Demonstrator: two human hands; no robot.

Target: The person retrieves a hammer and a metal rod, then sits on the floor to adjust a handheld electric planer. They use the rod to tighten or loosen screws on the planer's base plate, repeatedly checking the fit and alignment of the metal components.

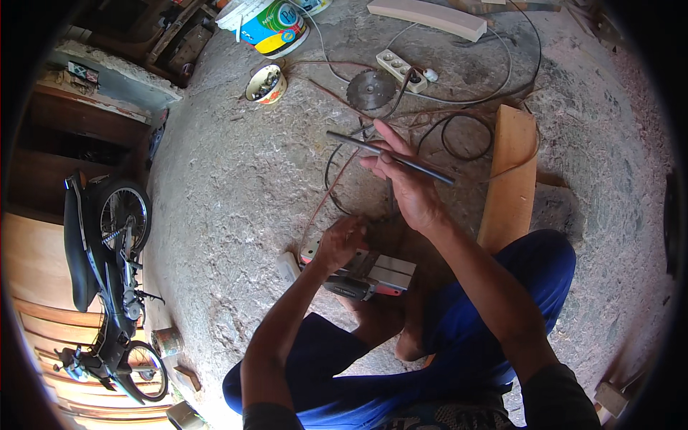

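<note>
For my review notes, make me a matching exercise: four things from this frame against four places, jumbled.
Things
1. Rod
2. Power tool
3. Saw blade
4. Motorcycle

Places
A. Beside the power strip
B. Partly covered by the left hand
C. Toward the picture's left edge
D. In the right hand

Pairs: 1-D, 2-B, 3-A, 4-C

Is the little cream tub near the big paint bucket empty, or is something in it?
Something is in it: small dark and shiny pieces show inside the open tub. Whether they fill it, I cannot tell.
</note>
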